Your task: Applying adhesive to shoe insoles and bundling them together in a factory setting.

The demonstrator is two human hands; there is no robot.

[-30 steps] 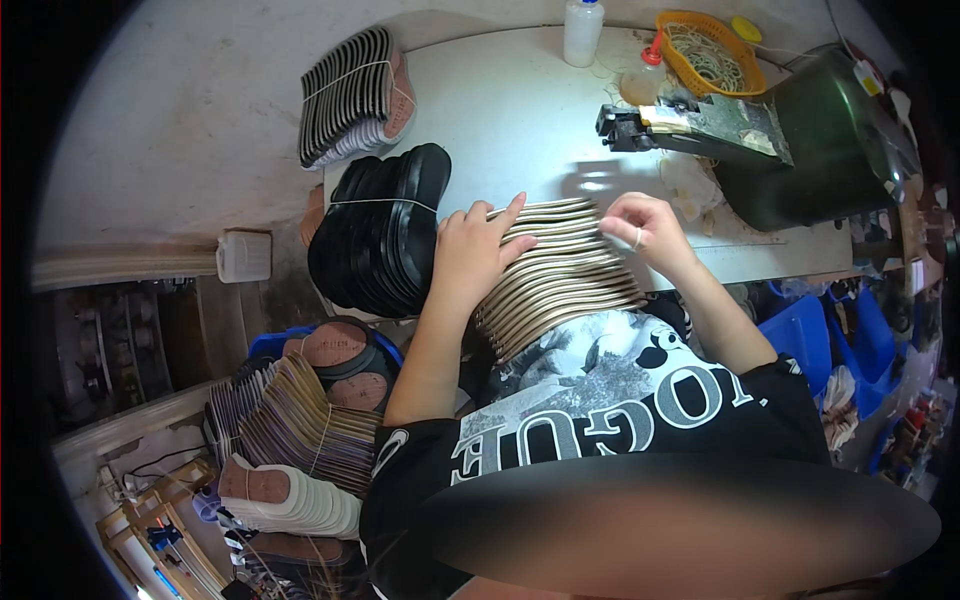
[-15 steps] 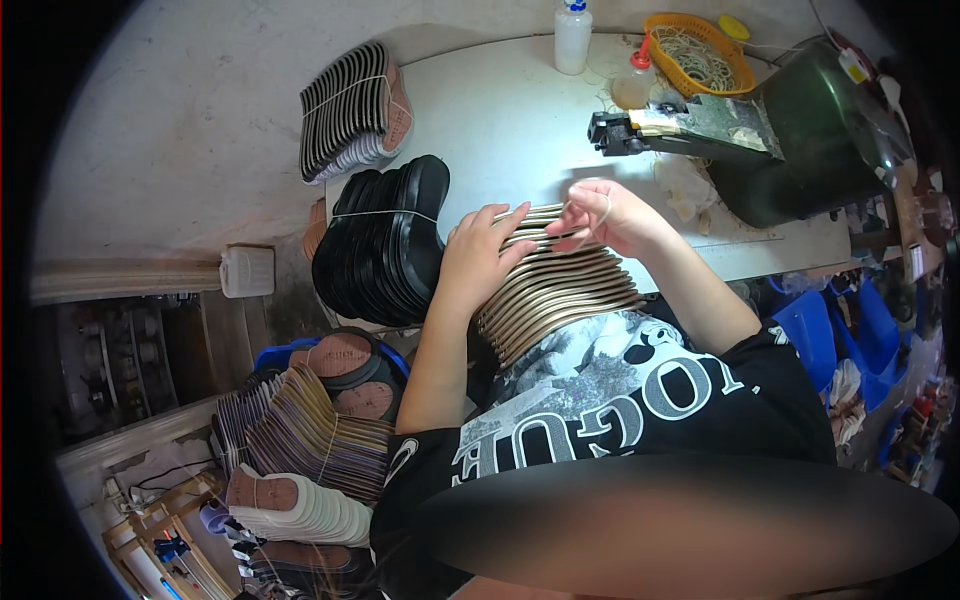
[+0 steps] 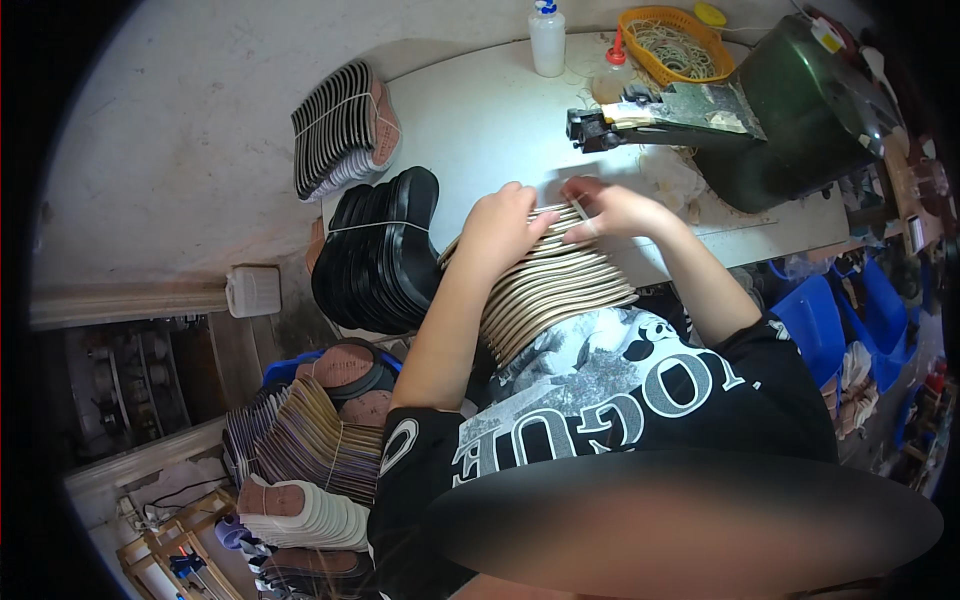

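A stack of insoles with pale tan edges leans at the table's near edge against my shirt. My left hand is closed over the far left part of the stack, its thumb lying on the edges. At the far right end of the stack, my right hand pinches a pale rubber band, with fingers bent around it. Part of the band is hidden by the fingers, and the fingertips are slightly blurred. Left of my left hand stands a banded bundle of black insoles.
On the white table are another banded insole bundle, a white bottle, a red-tipped bottle and an orange basket of rubber bands. A dark green machine juts in from the right. More insole bundles fill the lower left.
My left hand has shifted up along the stack and its fingers have curled over the far end. My right hand has lowered the rubber band against the stack's far right end.
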